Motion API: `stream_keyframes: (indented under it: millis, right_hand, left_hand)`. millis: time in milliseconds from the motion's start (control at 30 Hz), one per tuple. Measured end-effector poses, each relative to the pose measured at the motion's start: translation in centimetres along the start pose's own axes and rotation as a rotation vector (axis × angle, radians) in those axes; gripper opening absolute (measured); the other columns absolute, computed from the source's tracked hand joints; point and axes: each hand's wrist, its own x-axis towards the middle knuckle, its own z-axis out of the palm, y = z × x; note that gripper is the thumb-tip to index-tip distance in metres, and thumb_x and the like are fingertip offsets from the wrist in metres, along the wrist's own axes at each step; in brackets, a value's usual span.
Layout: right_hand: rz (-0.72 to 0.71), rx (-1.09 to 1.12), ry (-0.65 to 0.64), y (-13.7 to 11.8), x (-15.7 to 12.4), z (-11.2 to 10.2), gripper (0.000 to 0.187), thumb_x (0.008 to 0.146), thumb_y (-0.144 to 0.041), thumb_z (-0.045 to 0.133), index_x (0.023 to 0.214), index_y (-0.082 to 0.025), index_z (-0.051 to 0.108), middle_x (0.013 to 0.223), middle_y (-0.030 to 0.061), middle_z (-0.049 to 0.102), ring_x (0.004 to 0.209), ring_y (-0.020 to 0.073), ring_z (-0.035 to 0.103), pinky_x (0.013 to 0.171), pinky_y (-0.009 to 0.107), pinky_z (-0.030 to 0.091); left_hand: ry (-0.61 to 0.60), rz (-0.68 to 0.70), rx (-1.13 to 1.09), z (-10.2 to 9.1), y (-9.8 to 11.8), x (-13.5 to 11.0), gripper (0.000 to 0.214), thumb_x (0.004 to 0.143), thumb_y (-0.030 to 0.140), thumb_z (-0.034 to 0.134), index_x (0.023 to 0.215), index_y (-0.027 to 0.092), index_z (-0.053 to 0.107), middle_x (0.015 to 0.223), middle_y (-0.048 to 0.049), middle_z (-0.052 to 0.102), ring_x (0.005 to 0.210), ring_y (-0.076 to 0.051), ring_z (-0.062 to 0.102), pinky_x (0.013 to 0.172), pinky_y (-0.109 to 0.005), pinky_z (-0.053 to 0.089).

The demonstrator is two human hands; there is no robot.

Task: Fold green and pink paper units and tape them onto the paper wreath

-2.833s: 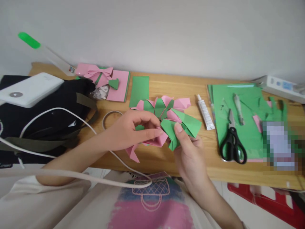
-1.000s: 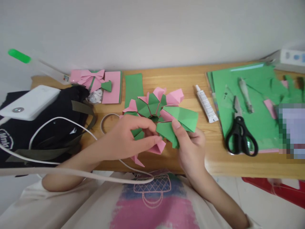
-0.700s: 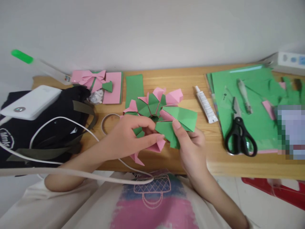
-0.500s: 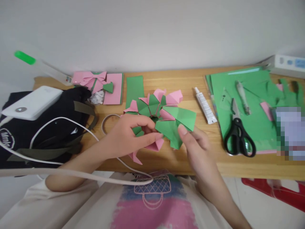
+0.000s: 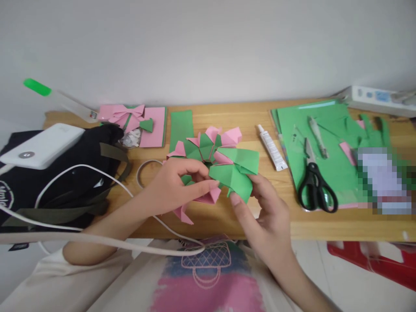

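A folded paper wreath in green and pink is held between my two hands above the wooden table. My left hand pinches its near left side, thumb and fingers closed on the paper. At its right side, my right hand has the thumb under the lower edge of a green paper flap and the fingers behind it. Pink folded tips stick out around the rim. Part of the wreath is hidden by my left hand.
Right of the wreath lie a glue tube, black scissors and a cutter on green paper sheets. Leftward are pink paper, a black bag and a white power bank. A white cable crosses in front.
My right hand has shifted along the green flap; its thumb has slid from the flap's face down to its lower edge. The flap now looks more curved. My left hand keeps its pinch.
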Motion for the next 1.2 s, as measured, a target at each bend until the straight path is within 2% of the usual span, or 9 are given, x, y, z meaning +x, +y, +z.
stream_keyframes:
  millis: [100, 233, 433, 533, 633, 767, 867, 1033, 1200]
  right_hand:
    - [-0.04, -0.029, 0.034, 0.3, -0.1, 0.2, 0.027, 0.086, -0.023, 0.063, 0.112, -0.028, 0.057, 0.082, -0.0018, 0.061, 0.072, 0.0146, 0.054, 0.064, 0.028, 0.044]
    - [-0.027, 0.074, 0.091, 0.9, -0.3, 0.7, 0.036, 0.088, -0.023, 0.061, 0.122, -0.029, 0.052, 0.096, 0.0005, 0.064, 0.085, 0.0166, 0.059, 0.07, 0.029, 0.046]
    - [-0.003, 0.193, 0.216, 0.9, 0.0, 1.6, 0.039, 0.088, -0.02, 0.06, 0.124, -0.031, 0.052, 0.114, 0.0013, 0.061, 0.102, 0.0167, 0.058, 0.085, 0.031, 0.047]
    - [0.027, 0.29, 0.253, 0.6, 0.5, 1.9, 0.031, 0.086, -0.02, 0.062, 0.116, -0.029, 0.057, 0.109, 0.0014, 0.061, 0.096, 0.0158, 0.06, 0.081, 0.031, 0.048]
    - [0.131, 0.455, 0.251, 0.5, 1.0, 2.2, 0.026, 0.084, -0.024, 0.064, 0.109, -0.028, 0.058, 0.102, 0.0014, 0.062, 0.088, 0.0156, 0.061, 0.077, 0.031, 0.05]
    - [0.298, 0.682, 0.217, 0.7, 1.4, 2.5, 0.032, 0.079, -0.033, 0.068, 0.108, -0.028, 0.057, 0.1, 0.0009, 0.064, 0.085, 0.0165, 0.061, 0.076, 0.033, 0.05]
    - [0.416, 0.767, 0.179, 0.6, 1.5, 2.7, 0.036, 0.075, -0.039, 0.07, 0.106, -0.028, 0.057, 0.098, 0.0008, 0.064, 0.085, 0.0173, 0.06, 0.075, 0.034, 0.049]
    - [0.421, 0.797, 0.194, 0.6, 1.5, 2.8, 0.036, 0.075, -0.04, 0.071, 0.105, -0.027, 0.058, 0.09, -0.0008, 0.063, 0.079, 0.0161, 0.058, 0.075, 0.033, 0.049]
    - [0.404, 0.77, 0.164, 1.0, 1.4, 3.1, 0.033, 0.078, -0.043, 0.067, 0.104, -0.025, 0.056, 0.088, 0.0001, 0.061, 0.077, 0.0157, 0.056, 0.072, 0.032, 0.048]
  left_hand:
    - [0.01, 0.008, 0.01, 0.1, -0.1, 0.1, 0.016, 0.079, 0.033, 0.067, 0.07, 0.02, 0.068, 0.063, 0.0035, 0.069, 0.049, -0.011, 0.065, 0.025, -0.009, 0.033]
    - [0.05, 0.045, 0.074, 0.4, 0.0, 0.1, 0.016, 0.078, 0.033, 0.068, 0.07, 0.019, 0.068, 0.065, 0.0017, 0.069, 0.054, -0.013, 0.067, 0.028, -0.011, 0.037]
    - [0.128, 0.269, 0.246, 1.1, 0.4, 0.6, 0.019, 0.078, 0.023, 0.066, 0.06, 0.016, 0.065, 0.058, 0.0022, 0.065, 0.058, -0.009, 0.06, 0.05, -0.015, 0.046]
    - [0.134, 0.336, 0.276, 1.2, 0.2, 0.9, 0.02, 0.078, 0.021, 0.065, 0.059, 0.015, 0.064, 0.057, 0.0031, 0.064, 0.053, -0.007, 0.055, 0.052, -0.015, 0.043]
    - [0.125, 0.333, 0.267, 1.2, 0.0, 1.0, 0.02, 0.08, 0.022, 0.064, 0.061, 0.015, 0.064, 0.058, 0.0028, 0.065, 0.053, -0.007, 0.054, 0.051, -0.016, 0.041]
    - [0.135, 0.341, 0.269, 1.1, -0.2, 1.1, 0.02, 0.08, 0.022, 0.063, 0.062, 0.015, 0.063, 0.059, 0.0031, 0.064, 0.055, -0.007, 0.054, 0.051, -0.016, 0.04]
    - [0.145, 0.343, 0.273, 1.0, -0.3, 1.1, 0.021, 0.08, 0.023, 0.062, 0.061, 0.015, 0.063, 0.058, 0.003, 0.063, 0.056, -0.008, 0.053, 0.053, -0.016, 0.04]
    - [0.147, 0.334, 0.264, 1.2, -0.3, 1.1, 0.021, 0.079, 0.023, 0.061, 0.06, 0.015, 0.062, 0.056, 0.0037, 0.06, 0.051, -0.007, 0.049, 0.051, -0.017, 0.039]
    - [0.141, 0.323, 0.268, 1.2, -0.3, 0.9, 0.021, 0.081, 0.024, 0.06, 0.062, 0.016, 0.063, 0.058, 0.0026, 0.061, 0.055, -0.009, 0.052, 0.054, -0.018, 0.041]
